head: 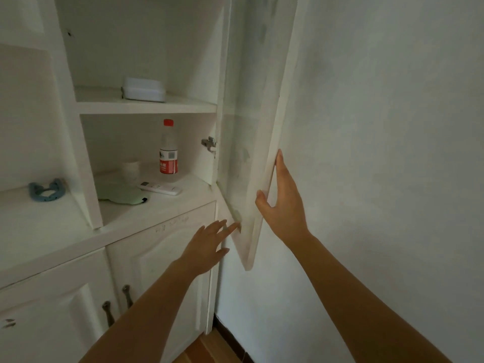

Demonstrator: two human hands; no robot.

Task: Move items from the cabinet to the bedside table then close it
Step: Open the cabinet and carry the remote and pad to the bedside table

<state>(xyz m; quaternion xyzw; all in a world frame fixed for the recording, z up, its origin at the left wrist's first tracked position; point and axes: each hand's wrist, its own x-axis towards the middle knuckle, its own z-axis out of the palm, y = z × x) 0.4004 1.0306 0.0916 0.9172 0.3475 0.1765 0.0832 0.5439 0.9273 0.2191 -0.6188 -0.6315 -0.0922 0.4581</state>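
Observation:
The white cabinet door [264, 106] stands swung wide open against the right wall. My right hand [281, 203] holds its free edge, thumb on the inner face and fingers behind. My left hand [207, 244] reaches forward with spread fingers, fingertips near the door's lower inner corner, holding nothing. On the lower shelf stand a clear bottle [168, 150] with a red cap and label, a small white cup [130, 170], a white remote control [160, 188] and a pale green eye mask [121, 196]. A white box [144, 89] lies on the upper shelf [146, 107].
A blue ring-shaped object [45, 191] lies on the open counter [52, 231] left of the cabinet. Below are lower cupboard doors with two dark handles [127, 296]. A plain wall fills the right side; wooden floor [209, 349] shows at the bottom.

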